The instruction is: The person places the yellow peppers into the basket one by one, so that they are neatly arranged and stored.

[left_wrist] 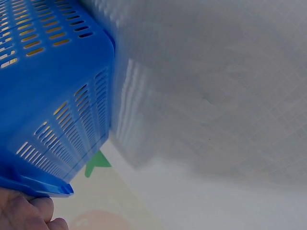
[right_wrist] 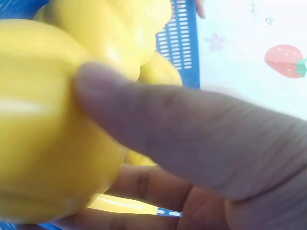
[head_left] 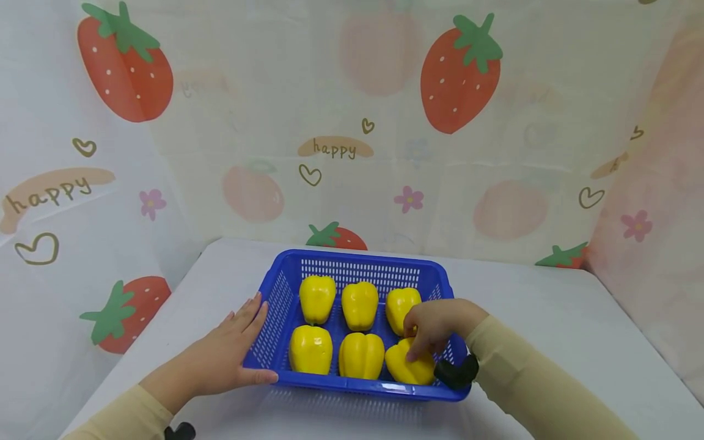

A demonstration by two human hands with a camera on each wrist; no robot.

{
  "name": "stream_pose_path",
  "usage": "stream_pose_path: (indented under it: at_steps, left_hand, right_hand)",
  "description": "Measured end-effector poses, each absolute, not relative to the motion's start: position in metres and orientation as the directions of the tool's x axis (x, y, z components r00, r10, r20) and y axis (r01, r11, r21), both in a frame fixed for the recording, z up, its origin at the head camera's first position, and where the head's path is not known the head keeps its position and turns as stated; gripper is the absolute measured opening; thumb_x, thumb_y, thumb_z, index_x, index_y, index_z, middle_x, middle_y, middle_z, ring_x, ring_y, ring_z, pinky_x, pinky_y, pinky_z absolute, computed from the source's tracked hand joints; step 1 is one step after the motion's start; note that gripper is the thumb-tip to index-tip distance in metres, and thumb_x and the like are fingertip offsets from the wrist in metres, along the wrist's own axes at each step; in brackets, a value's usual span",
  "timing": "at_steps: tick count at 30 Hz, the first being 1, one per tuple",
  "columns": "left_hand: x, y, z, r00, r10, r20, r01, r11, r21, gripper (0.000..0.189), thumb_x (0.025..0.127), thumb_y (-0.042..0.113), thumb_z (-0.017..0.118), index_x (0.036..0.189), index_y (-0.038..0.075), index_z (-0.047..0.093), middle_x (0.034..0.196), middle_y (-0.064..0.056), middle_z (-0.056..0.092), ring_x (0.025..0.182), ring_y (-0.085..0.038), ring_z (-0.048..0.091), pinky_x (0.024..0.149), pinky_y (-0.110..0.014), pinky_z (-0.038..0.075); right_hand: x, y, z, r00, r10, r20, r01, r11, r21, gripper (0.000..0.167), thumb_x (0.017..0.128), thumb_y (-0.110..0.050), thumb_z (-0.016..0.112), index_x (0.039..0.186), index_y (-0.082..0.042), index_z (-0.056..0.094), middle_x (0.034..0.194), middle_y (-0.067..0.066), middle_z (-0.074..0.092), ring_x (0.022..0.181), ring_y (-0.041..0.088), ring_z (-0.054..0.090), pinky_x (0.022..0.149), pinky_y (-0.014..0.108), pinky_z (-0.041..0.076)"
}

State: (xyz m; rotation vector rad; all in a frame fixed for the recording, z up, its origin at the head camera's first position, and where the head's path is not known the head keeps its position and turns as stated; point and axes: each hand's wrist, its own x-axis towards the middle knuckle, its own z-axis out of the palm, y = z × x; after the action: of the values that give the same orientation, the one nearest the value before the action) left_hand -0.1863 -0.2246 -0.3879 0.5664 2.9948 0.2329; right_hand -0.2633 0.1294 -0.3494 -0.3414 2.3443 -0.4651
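A blue plastic basket [head_left: 360, 384] with slotted walls holds several yellow bell peppers [head_left: 360, 305] in two rows. My right hand [head_left: 434, 327] reaches in over its right side and grips the front-right bell pepper [head_left: 404, 365], which lies tilted. In the right wrist view the thumb [right_wrist: 158, 115] presses on that pepper's side, with fingers curled beneath it. My left hand [head_left: 225, 351] rests at the basket's left side, its fingers extended along the rim and its thumb at the front-left corner. Only the left fingertips [left_wrist: 36, 211] show in the left wrist view, right at the rim.
The basket stands on a white-covered table [head_left: 550, 342]. Behind and beside it hangs a cloth backdrop [head_left: 407, 165] printed with strawberries, hearts and flowers. A black wrist strap piece [head_left: 458, 371] on the right sleeve overlaps the basket's front-right corner.
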Motion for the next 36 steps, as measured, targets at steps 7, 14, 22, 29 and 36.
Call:
stream_pose_path:
  at_steps: [7, 14, 22, 29, 36]
  left_hand:
    - [-0.186, -0.224, -0.387, -0.928, 0.367, -0.059, 0.354, 0.921, 0.166, 0.118, 0.064, 0.082, 0.045, 0.147, 0.005, 0.011, 0.153, -0.013, 0.002, 0.139, -0.03, 0.008, 0.108, -0.052, 0.016]
    - [-0.185, -0.223, -0.386, -0.928, 0.37, -0.054, 0.356, 0.919, 0.168, 0.117, 0.064, 0.082, 0.045, 0.146, 0.005, 0.011, 0.153, -0.014, 0.003, 0.139, -0.031, 0.008, 0.107, -0.053, 0.016]
    - [-0.185, -0.223, -0.387, -0.927, 0.372, -0.054, 0.359, 0.917, 0.173, 0.117, 0.065, 0.081, 0.046, 0.147, 0.005, 0.01, 0.153, -0.014, 0.002, 0.139, -0.031, 0.008, 0.107, -0.053, 0.016]
    - [-0.187, -0.224, -0.388, -0.927, 0.371, -0.053, 0.359, 0.92, 0.16, 0.117, 0.065, 0.082, 0.045, 0.147, 0.005, 0.01, 0.153, -0.013, 0.001, 0.139, -0.03, 0.008, 0.108, -0.052, 0.016]
    - [-0.185, -0.224, -0.386, -0.927, 0.369, -0.058, 0.356, 0.92, 0.167, 0.117, 0.065, 0.081, 0.046, 0.147, 0.005, 0.011, 0.153, -0.014, 0.002, 0.139, -0.031, 0.008, 0.107, -0.052, 0.017]
  right_hand:
    - [-0.263, 0.13, -0.348, -0.707, -0.397, -0.586, -0.166, 0.898, -0.408, 0.023, 0.075, -0.017, 0.075, 0.094, -0.011, 0.065, 0.084, 0.004, 0.06, 0.076, 0.02, 0.059, 0.072, 0.033, 0.054]
    - [-0.261, 0.132, -0.343, -0.755, -0.429, -0.496, -0.303, 0.899, -0.316, 0.014, 0.074, -0.01, 0.075, 0.082, -0.014, 0.065, 0.076, 0.001, 0.059, 0.074, 0.018, 0.054, 0.078, 0.035, 0.051]
    - [-0.263, 0.137, -0.341, -0.754, -0.45, -0.478, -0.311, 0.886, -0.342, 0.02, 0.071, -0.008, 0.076, 0.086, -0.017, 0.066, 0.085, -0.003, 0.061, 0.08, 0.017, 0.056, 0.08, 0.038, 0.052]
    - [-0.266, 0.143, -0.338, -0.758, -0.47, -0.451, -0.308, 0.869, -0.389, 0.019, 0.072, -0.012, 0.076, 0.088, -0.018, 0.067, 0.085, -0.004, 0.063, 0.081, 0.016, 0.057, 0.078, 0.038, 0.052]
    - [-0.271, 0.15, -0.334, -0.76, -0.498, -0.417, -0.28, 0.83, -0.481, 0.023, 0.075, -0.012, 0.074, 0.097, -0.011, 0.066, 0.084, -0.001, 0.064, 0.078, 0.018, 0.06, 0.075, 0.035, 0.054]
